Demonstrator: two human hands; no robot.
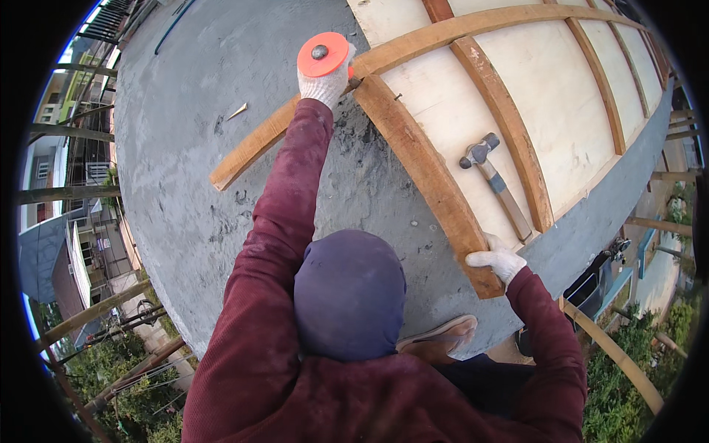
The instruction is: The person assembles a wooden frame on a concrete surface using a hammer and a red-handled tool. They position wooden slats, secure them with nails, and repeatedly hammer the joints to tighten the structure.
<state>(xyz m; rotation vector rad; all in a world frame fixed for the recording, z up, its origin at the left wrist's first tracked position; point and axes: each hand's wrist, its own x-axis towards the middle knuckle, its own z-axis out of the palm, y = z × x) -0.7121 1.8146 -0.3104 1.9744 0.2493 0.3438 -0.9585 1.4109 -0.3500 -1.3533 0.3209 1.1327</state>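
Observation:
My left hand (323, 90), in a white knit glove, is closed round a chisel with a round orange hand guard (325, 55) and a steel striking end. The guard hides most of my fingers, and most of the blade is out of sight. That hand is beside the corner where a wooden batten (421, 166) meets the long frame rail (443, 31). My right hand (499, 260), also gloved, grips the near end of the same batten, thumb on top. A hammer (493, 181) with a wooden handle lies on the plywood panel (550, 96) between two battens.
Grey concrete slab (221, 88) lies under the framed panel. A wood sliver (238, 111) rests on it, left of my left hand. A nail (399, 97) sticks up near the batten's far end. My sandalled foot (450, 332) is near the slab's edge, with poles (70, 194) beyond.

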